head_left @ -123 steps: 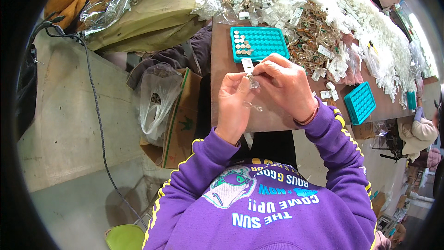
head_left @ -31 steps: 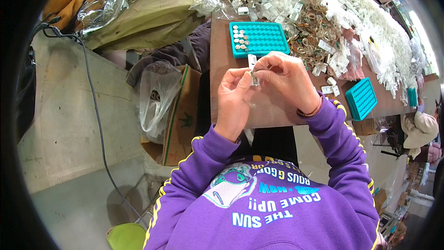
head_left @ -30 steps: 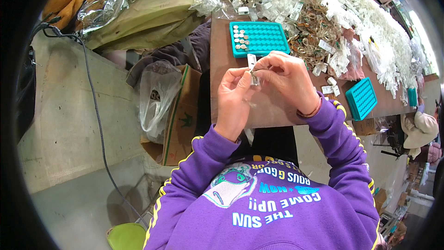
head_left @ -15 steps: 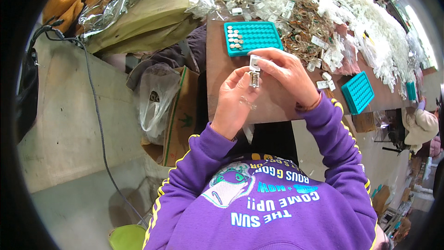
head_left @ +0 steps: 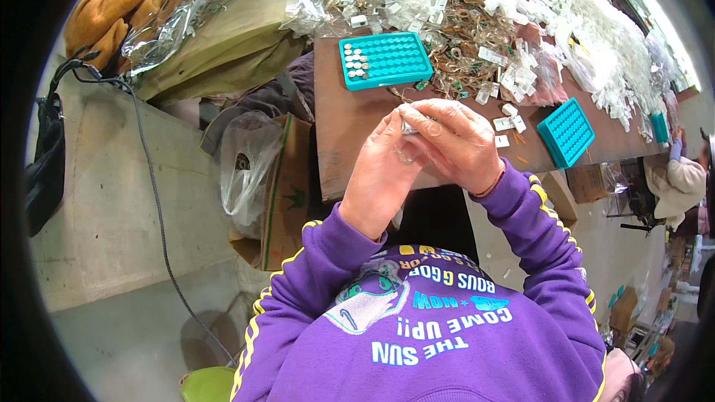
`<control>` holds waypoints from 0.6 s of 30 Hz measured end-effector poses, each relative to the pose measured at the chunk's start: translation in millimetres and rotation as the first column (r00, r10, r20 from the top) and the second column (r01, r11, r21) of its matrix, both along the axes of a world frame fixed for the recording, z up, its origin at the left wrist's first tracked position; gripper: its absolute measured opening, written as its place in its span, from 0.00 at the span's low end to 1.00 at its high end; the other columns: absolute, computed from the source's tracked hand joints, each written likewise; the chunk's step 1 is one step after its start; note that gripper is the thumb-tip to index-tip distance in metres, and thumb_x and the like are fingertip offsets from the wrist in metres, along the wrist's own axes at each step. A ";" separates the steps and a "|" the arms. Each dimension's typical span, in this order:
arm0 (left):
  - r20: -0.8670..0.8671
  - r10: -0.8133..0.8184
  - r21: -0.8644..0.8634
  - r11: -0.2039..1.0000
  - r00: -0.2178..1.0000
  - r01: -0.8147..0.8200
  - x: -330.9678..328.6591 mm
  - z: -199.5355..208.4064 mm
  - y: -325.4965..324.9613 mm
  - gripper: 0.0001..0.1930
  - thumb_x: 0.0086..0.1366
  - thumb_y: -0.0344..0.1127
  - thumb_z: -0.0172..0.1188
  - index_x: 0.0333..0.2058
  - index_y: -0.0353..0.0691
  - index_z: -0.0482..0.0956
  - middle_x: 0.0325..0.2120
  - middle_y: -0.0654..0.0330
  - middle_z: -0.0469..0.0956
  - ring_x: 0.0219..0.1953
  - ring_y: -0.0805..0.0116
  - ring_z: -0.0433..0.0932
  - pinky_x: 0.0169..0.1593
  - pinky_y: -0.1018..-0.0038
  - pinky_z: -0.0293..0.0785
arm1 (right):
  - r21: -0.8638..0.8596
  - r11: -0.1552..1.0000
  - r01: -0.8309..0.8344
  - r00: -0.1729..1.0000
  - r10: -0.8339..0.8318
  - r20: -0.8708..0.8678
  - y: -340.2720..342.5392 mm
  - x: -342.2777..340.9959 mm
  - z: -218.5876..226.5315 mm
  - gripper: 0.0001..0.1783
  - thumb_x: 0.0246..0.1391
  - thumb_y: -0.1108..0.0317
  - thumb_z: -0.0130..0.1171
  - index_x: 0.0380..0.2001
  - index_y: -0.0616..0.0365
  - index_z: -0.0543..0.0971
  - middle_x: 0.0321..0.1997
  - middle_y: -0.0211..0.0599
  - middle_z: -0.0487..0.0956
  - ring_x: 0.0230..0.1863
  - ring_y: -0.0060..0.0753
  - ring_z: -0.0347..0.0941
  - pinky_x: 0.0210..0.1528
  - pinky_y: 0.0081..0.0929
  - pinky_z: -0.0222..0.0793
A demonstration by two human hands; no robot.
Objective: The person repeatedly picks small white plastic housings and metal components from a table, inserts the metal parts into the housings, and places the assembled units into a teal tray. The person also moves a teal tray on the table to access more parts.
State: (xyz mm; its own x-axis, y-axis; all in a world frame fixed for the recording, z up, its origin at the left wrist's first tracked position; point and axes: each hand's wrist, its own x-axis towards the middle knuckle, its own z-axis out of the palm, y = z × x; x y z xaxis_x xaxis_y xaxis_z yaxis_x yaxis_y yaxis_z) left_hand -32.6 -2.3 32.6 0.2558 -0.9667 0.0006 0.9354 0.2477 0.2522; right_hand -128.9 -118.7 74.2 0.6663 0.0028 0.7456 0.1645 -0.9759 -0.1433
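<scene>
My left hand point(head_left: 383, 167) and my right hand point(head_left: 458, 138) meet over the table's front edge, fingertips pinched together around a small silvery-white piece point(head_left: 407, 127). Fingers cover most of it, so its shape and kind cannot be made out. A thin brownish strand point(head_left: 401, 95) sticks up beyond the fingertips. Just past the hands sits a teal tray point(head_left: 398, 59) with rows of small pockets; several round silvery discs point(head_left: 356, 59) fill its left end. Right of my right hand lie several small white plastic pieces point(head_left: 502, 141).
Tangled brown strips with small parts point(head_left: 477, 41) and a big heap of clear-white pieces point(head_left: 555, 11) cover the far table. A second teal tray point(head_left: 567, 134) is at the right edge. To the left stand a cardboard box point(head_left: 287, 179) with a plastic bag and a hanging cable point(head_left: 153, 179).
The white plastic piece seen between both hands is gone from view there; one more white piece lies by the right-hand group. My hands have closed together, hiding the held piece.
</scene>
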 end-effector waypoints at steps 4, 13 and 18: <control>-0.021 -0.034 -0.003 0.999 0.999 0.034 -4.9 -9.2 -2.8 0.14 0.72 0.39 0.50 0.52 0.43 0.72 0.47 0.64 0.75 0.49 0.71 0.73 0.58 0.68 0.69 | -0.015 1.000 -0.026 0.999 0.025 -0.035 -7.1 -6.3 -4.4 0.22 0.41 0.70 0.66 0.44 0.61 0.79 0.40 0.38 0.77 0.39 0.39 0.78 0.39 0.30 0.77; 0.006 -0.041 -0.003 0.999 0.999 0.041 -7.9 -3.9 -5.4 0.14 0.70 0.40 0.53 0.50 0.42 0.71 0.43 0.64 0.75 0.47 0.73 0.74 0.53 0.72 0.71 | 0.237 0.970 -0.046 0.990 0.076 -0.119 -5.8 -13.8 -0.8 0.23 0.41 0.73 0.68 0.45 0.58 0.79 0.43 0.39 0.77 0.40 0.38 0.78 0.39 0.27 0.76; 0.073 0.046 0.201 0.978 0.996 -0.060 -14.8 5.5 -4.9 0.11 0.70 0.43 0.54 0.46 0.48 0.73 0.40 0.71 0.75 0.41 0.79 0.73 0.48 0.75 0.67 | 0.447 0.887 -0.116 0.980 0.177 -0.096 -11.8 -13.1 1.8 0.19 0.45 0.76 0.65 0.44 0.60 0.80 0.43 0.43 0.79 0.41 0.37 0.78 0.41 0.27 0.75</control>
State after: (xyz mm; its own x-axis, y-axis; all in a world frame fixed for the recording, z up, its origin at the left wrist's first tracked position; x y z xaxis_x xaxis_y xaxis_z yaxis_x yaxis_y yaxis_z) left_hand -47.4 -7.2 38.1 0.3127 -0.9335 -0.1753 0.9014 0.2335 0.3646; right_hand -142.0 -130.5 76.0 0.7747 -0.1983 0.6004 0.2509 -0.7752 -0.5798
